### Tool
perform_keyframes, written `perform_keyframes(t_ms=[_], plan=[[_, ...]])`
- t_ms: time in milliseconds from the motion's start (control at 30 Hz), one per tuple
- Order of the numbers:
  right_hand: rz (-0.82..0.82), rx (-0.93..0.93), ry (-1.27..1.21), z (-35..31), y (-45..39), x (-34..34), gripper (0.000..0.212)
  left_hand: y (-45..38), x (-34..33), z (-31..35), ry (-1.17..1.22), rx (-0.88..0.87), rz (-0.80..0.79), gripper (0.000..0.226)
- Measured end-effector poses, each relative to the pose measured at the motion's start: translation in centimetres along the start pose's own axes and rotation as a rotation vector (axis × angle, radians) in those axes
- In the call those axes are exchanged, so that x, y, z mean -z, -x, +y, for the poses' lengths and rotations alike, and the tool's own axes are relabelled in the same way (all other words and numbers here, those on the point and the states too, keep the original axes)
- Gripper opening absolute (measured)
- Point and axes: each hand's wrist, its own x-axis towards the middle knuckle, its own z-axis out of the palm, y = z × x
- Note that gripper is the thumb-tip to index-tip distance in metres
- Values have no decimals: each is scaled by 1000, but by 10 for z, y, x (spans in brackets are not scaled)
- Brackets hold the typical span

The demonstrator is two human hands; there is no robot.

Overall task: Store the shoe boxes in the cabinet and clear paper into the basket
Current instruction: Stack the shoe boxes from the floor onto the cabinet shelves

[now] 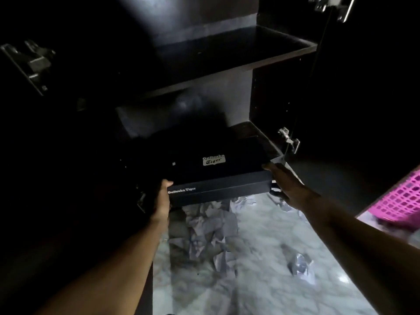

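Observation:
A black shoe box point(213, 176) with white lettering lies half inside the bottom compartment of a dark cabinet point(268, 142), its near end sticking out over the floor. My left hand point(162, 196) grips the box's near left corner. My right hand point(286, 183) presses flat against the box's right end. Crumpled white paper point(209, 226) lies on the marble floor below the box, and another wad of paper point(300, 267) lies further right. A pink plastic basket point(402, 201) stands at the right edge.
An empty dark shelf point(227, 55) sits above the compartment. Both cabinet doors stand open, with metal hinges at the left point(31, 64) and right point(288, 139). The left side of the view is very dark.

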Motion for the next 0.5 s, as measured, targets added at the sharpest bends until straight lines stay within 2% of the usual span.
perform_keyframes(t_ms=[67, 167, 233, 267, 400, 500], plan=[[-20, 5, -30, 5, -26, -21, 12, -27, 7, -5, -27, -28, 59, 27], [-13, -22, -55, 14, -55, -43, 25, -67, 17, -23, -139, -31, 184, 52], [10, -46, -88, 17, -72, -53, 17, -70, 15, -26, -197, -39, 224, 76], [23, -45, -110, 18, -81, -59, 12, -60, 12, -21, -223, -65, 243, 81], [35, 36, -120, 20, -108, -80, 13, -68, 11, -28, -287, -126, 295, 66], [7, 105, -3, 29, -129, -93, 25, -84, 12, -34, -189, -51, 305, 57]])
